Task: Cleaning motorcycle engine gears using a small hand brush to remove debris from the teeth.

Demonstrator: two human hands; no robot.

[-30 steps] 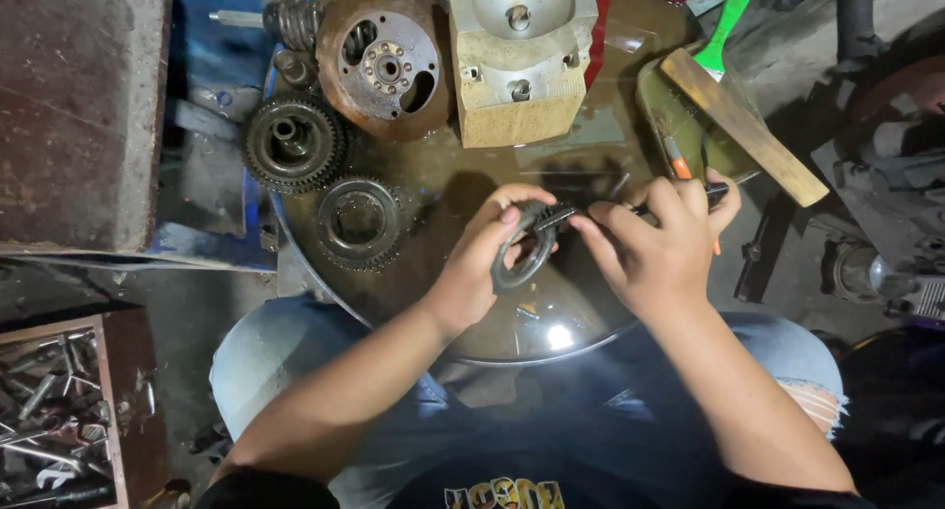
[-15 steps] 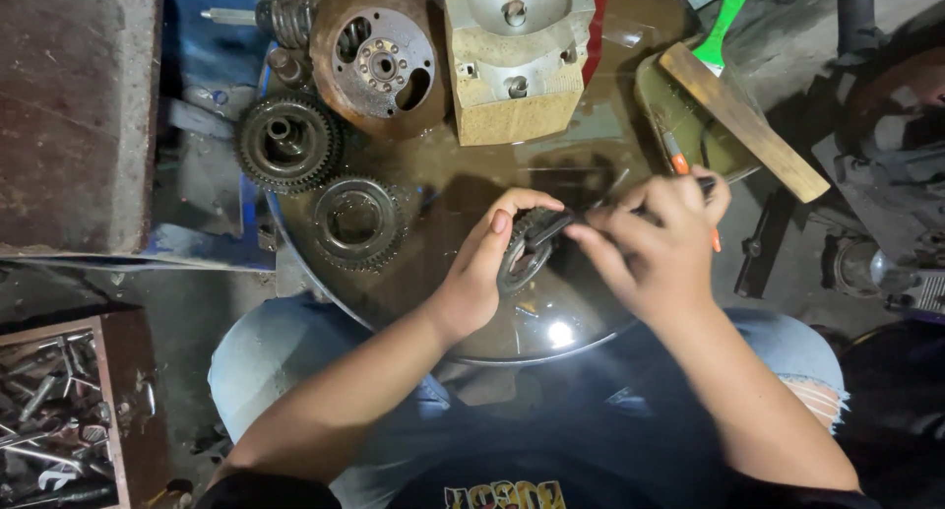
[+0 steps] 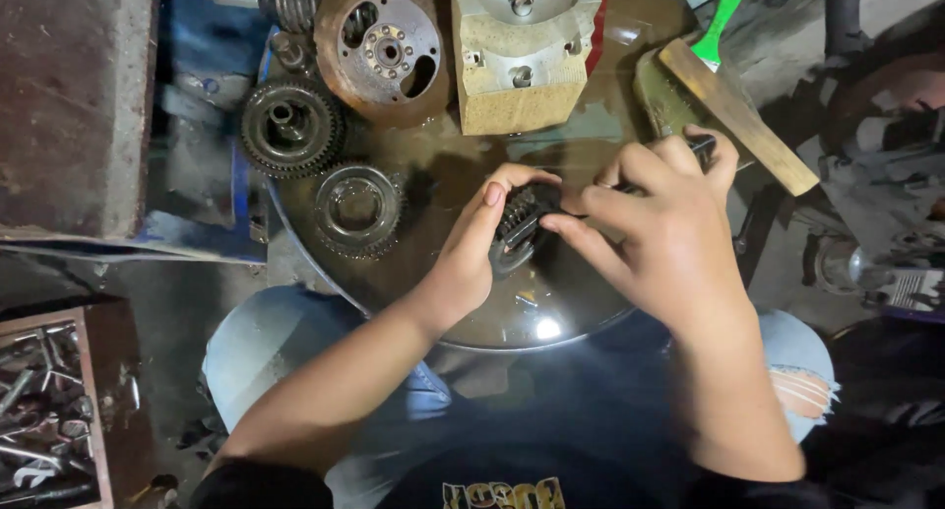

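My left hand (image 3: 472, 253) grips a small dark toothed gear (image 3: 517, 222) and holds it tilted over an oily round pan (image 3: 551, 317). My right hand (image 3: 655, 228) is closed around a thin dark tool (image 3: 704, 147) whose tip meets the gear between my thumbs. Most of the tool is hidden inside my fingers. Both hands touch at the gear, above my knees in blue jeans.
A ring gear (image 3: 356, 210) and a larger gear (image 3: 291, 127) lie at the pan's left, a rusty round plate (image 3: 384, 48) and a pale metal housing (image 3: 520, 51) at its back. A wooden-handled brush (image 3: 733, 110) lies at the right, a box of bolts (image 3: 44, 425) at the lower left.
Both hands have shifted slightly while turning the gear; it now stands more on edge, with its teeth showing. The view has drifted a little.
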